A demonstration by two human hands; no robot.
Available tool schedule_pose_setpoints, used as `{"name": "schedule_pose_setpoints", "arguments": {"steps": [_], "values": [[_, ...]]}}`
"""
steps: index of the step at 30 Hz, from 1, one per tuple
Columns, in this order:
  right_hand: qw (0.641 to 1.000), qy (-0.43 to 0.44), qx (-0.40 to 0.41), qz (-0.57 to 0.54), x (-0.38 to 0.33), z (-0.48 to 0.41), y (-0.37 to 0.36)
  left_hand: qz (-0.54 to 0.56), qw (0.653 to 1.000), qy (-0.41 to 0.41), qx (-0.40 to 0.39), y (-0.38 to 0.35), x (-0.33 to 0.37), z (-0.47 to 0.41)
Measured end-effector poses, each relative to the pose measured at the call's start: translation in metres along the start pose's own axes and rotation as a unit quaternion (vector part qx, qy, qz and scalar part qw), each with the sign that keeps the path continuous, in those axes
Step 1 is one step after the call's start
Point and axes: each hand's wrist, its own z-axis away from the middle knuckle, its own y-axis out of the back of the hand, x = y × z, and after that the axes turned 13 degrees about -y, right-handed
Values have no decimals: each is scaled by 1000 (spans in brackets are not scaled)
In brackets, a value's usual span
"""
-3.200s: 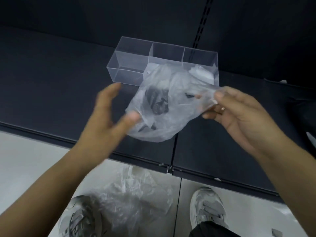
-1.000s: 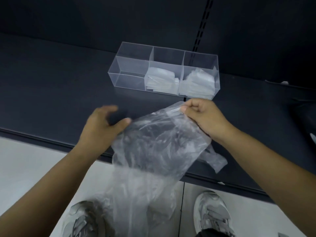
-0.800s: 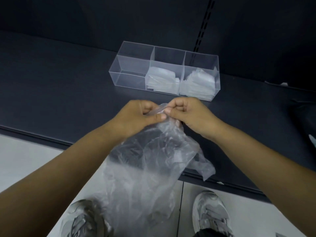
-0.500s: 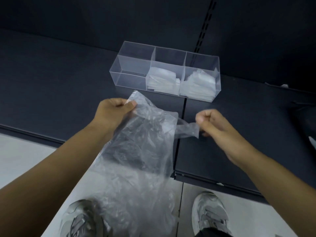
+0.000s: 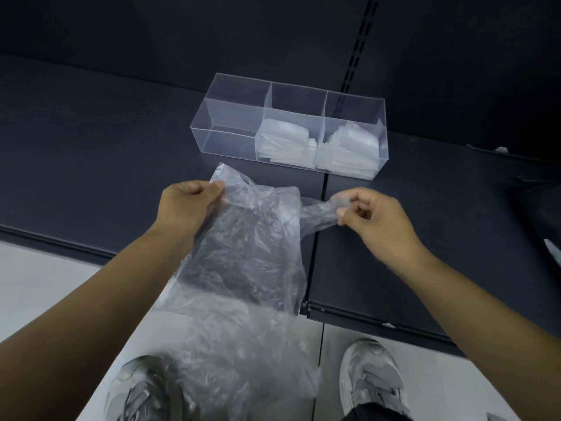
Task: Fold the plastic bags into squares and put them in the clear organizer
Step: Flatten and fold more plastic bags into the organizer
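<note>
A crumpled clear plastic bag [image 5: 246, 253] hangs unfolded over the front edge of the dark shelf [image 5: 91, 141]. My left hand [image 5: 188, 208] pinches its upper left handle. My right hand [image 5: 376, 220] pinches the upper right handle, stretched out sideways. Behind the hands stands the clear organizer [image 5: 230, 123] with three compartments. Folded bags [image 5: 285, 144] fill the middle one, more folded bags [image 5: 349, 150] fill the right one, and the left one holds nothing.
The shelf has a vertical seam [image 5: 318, 232] under the bag and a slotted upright [image 5: 358, 47] in its back wall. More crumpled plastic [image 5: 243, 354] lies below by my two grey shoes [image 5: 370, 378] on the pale floor.
The hands, which met at the bag's top a moment ago, have moved apart, spreading the bag's top edge wide between the two handles. The bag now hangs flatter.
</note>
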Motion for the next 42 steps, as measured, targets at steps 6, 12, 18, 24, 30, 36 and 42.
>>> {"name": "schedule_pose_setpoints", "arguments": {"steps": [6, 12, 18, 24, 30, 36, 42], "values": [[994, -37, 57, -90, 9, -11, 40, 34, 996, 23, 79, 13, -10, -14], [985, -106, 81, -106, 12, -34, 59, 53, 994, 61, 73, 6, -6, -31], [961, -160, 136, -182, 9, -33, 57, 130, 990, 52, 35, 16, -7, -27], [985, -149, -21, -84, 19, 68, 22, -5, 999, 34, 42, 60, -23, 12], [847, -438, -274, -124, 52, 136, -10, -140, 990, -9, 19, 89, -43, 76], [742, -526, -222, -352, 64, 134, -26, -26, 992, 115, -33, 88, -53, 103], [801, -479, -149, -326, 59, 135, -20, 56, 989, 132, -22, 82, -53, 103]]}}
